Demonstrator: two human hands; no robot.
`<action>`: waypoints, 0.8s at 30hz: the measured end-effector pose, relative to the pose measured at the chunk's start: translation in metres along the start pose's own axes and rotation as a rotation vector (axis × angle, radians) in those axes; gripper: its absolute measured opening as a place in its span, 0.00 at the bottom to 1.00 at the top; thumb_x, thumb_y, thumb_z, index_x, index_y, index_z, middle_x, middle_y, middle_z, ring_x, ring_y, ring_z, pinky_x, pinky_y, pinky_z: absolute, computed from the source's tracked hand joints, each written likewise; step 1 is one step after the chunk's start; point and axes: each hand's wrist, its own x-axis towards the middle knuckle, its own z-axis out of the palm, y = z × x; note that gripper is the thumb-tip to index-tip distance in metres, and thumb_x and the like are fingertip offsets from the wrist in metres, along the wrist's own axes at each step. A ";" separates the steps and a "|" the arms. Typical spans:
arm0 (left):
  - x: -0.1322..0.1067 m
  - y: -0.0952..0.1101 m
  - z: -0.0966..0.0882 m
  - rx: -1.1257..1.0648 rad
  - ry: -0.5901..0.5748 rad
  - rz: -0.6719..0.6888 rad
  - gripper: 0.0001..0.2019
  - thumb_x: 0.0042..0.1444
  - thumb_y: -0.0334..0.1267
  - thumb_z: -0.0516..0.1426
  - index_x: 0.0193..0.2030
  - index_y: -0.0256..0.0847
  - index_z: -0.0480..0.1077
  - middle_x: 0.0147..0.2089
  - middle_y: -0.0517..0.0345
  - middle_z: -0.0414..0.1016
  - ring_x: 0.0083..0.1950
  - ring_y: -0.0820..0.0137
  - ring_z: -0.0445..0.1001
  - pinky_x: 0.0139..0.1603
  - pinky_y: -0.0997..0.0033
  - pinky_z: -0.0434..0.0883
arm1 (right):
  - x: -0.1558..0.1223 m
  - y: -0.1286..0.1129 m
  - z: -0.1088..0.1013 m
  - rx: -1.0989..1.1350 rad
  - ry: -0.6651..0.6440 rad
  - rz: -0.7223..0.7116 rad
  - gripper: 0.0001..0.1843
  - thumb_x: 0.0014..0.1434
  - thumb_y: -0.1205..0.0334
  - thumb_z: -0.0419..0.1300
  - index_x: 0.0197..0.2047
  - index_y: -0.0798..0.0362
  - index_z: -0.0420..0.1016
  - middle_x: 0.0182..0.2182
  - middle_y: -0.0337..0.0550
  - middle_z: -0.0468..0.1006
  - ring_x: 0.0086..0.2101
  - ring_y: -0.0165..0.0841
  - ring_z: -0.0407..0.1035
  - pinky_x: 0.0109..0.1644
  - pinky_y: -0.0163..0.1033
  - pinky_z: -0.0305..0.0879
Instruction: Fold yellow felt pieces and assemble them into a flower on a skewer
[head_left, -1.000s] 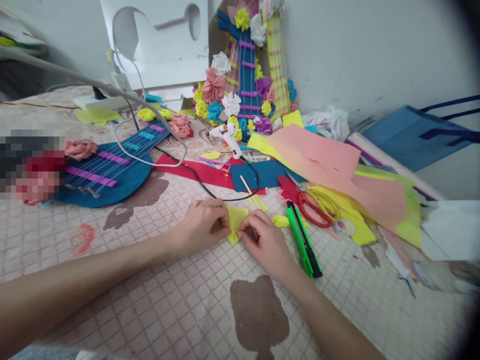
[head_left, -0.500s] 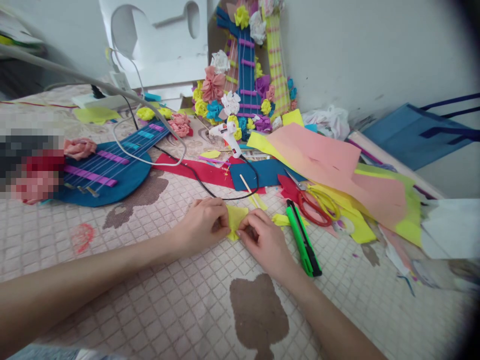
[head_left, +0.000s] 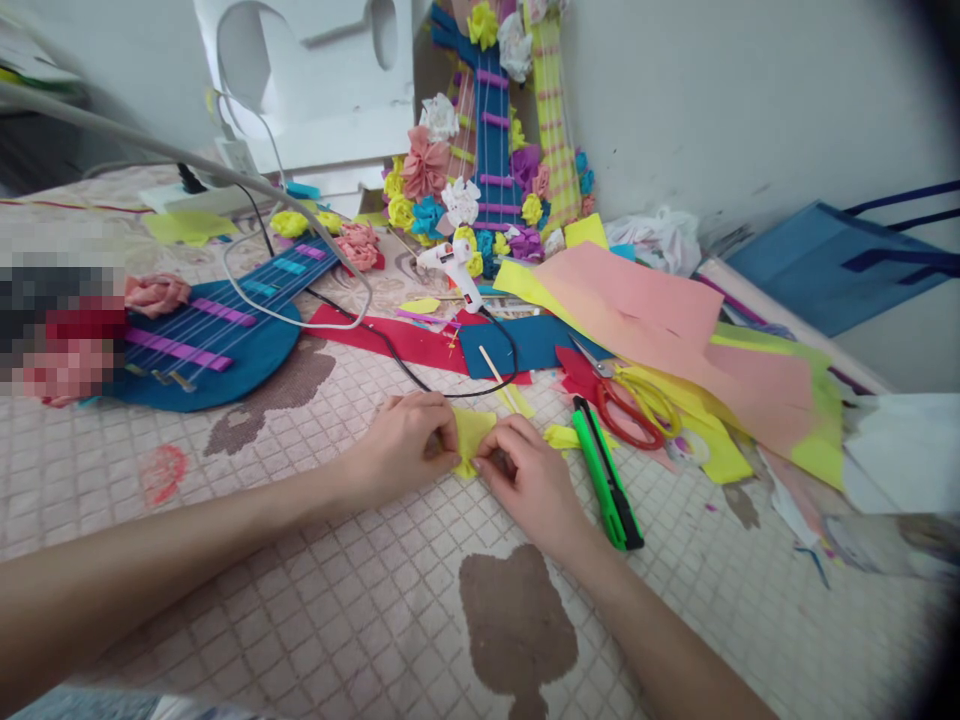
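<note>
Between my two hands is a small piece of yellow crepe paper (head_left: 474, 432), puckered along its lower edge. My left hand (head_left: 411, 440) pinches its left side, with thumb and forefinger together. On the other side, the fingertips of my right hand (head_left: 523, 470) are closed on the paper's right edge. Both hands rest low over the quilted tablecloth (head_left: 337, 600). A green box cutter (head_left: 606, 475) lies just right of my right hand, beside a yellow paper scrap (head_left: 562, 437). Beyond the hands lies a thin pale stick (head_left: 491, 365).
Scissors (head_left: 630, 405) lie by pink paper sheets (head_left: 645, 300) at the right. A white glue gun (head_left: 457, 270) stands behind, its black cord looping toward my hands. A blue paper guitar (head_left: 210, 350) lies left; flower-decorated guitars (head_left: 491, 150) lean at the back. A white cable (head_left: 180, 155) crosses the left side.
The view has shifted very slightly. Both hands keep their pinch on the yellow crepe paper, with almost no visible movement.
</note>
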 end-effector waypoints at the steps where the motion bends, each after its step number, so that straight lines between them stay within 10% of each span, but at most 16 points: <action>1: 0.000 0.000 0.000 -0.001 0.001 -0.006 0.04 0.46 0.26 0.57 0.26 0.38 0.68 0.32 0.58 0.71 0.37 0.68 0.70 0.38 0.70 0.64 | 0.000 0.000 0.000 0.001 0.005 0.001 0.06 0.55 0.72 0.58 0.31 0.51 0.66 0.34 0.39 0.68 0.30 0.30 0.65 0.32 0.35 0.59; 24: -0.005 0.005 0.001 0.043 -0.010 -0.013 0.01 0.48 0.32 0.60 0.29 0.40 0.72 0.37 0.57 0.71 0.45 0.62 0.70 0.46 0.59 0.60 | -0.001 -0.004 -0.004 0.032 -0.044 0.007 0.06 0.55 0.72 0.58 0.33 0.50 0.69 0.36 0.40 0.68 0.35 0.32 0.66 0.32 0.35 0.61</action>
